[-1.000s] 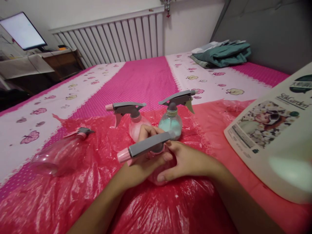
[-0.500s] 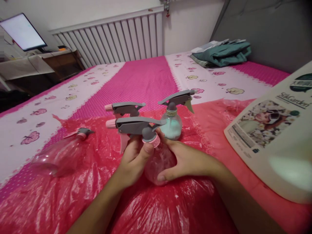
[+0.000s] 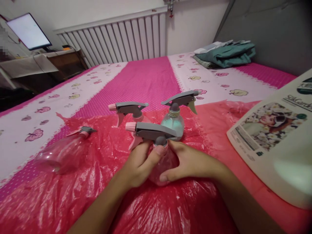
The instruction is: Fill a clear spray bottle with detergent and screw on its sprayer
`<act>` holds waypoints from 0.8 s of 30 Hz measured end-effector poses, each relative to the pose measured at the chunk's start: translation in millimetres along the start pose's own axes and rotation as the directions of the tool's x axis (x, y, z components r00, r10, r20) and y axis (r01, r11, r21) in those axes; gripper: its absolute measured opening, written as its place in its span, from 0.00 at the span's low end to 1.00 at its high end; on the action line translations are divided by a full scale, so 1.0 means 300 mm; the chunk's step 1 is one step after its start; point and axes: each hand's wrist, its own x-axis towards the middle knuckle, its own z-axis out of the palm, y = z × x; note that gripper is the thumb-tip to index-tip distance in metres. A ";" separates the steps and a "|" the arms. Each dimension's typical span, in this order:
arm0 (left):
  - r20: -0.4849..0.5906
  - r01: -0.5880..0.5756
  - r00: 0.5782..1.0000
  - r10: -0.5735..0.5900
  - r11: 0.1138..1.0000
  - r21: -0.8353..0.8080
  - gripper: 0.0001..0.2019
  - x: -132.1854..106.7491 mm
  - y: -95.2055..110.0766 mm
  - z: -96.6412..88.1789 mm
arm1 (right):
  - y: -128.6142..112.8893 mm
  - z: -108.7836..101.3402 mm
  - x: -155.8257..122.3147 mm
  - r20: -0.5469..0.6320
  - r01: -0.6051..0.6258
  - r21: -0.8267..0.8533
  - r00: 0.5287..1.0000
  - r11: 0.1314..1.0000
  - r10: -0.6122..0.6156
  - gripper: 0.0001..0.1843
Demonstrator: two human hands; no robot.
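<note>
A small round pink spray bottle [image 3: 162, 164] stands on red plastic sheeting [image 3: 170, 208] spread over a bed. Its grey trigger head [image 3: 152, 131] with a pink nozzle sits on the neck. My left hand [image 3: 140, 162] grips the collar under that head, thumb pressed against it. My right hand [image 3: 188, 161] wraps round the bottle's body from the right. Just behind stand a second pink spray bottle [image 3: 130, 110] and a teal one [image 3: 173, 120], both upright with grey heads.
A clear pink bottle [image 3: 58, 152] lies on its side at the left of the sheeting. A large white printed bag [image 3: 275, 136] leans in from the right. Folded teal cloth [image 3: 225, 53] lies at the bed's far end; a radiator [image 3: 117, 39] lines the wall.
The trigger head was tilted and raised off the bottle; it has come down level onto the neck, with my left hand now at the collar. My right hand kept hold of the body.
</note>
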 end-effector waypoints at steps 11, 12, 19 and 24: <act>0.038 0.068 0.997 -0.067 0.997 -0.040 0.24 0.018 0.029 -0.005 | -0.008 0.000 -0.008 0.006 -0.004 0.005 1.000 1.000 0.004 0.46; 0.040 0.087 0.996 -0.085 0.995 -0.045 0.24 0.021 0.035 -0.006 | -0.008 -0.001 -0.008 0.006 -0.002 0.003 1.000 1.000 0.002 0.47; 0.159 0.231 0.966 -0.202 0.955 -0.187 0.23 0.030 0.068 -0.035 | 0.011 -0.012 -0.005 0.040 0.065 -0.019 0.997 0.998 -0.064 0.54; 0.252 0.373 0.917 -0.310 0.891 -0.259 0.25 0.036 0.063 -0.057 | 0.024 -0.010 -0.008 0.022 0.016 -0.045 1.000 0.999 -0.016 0.56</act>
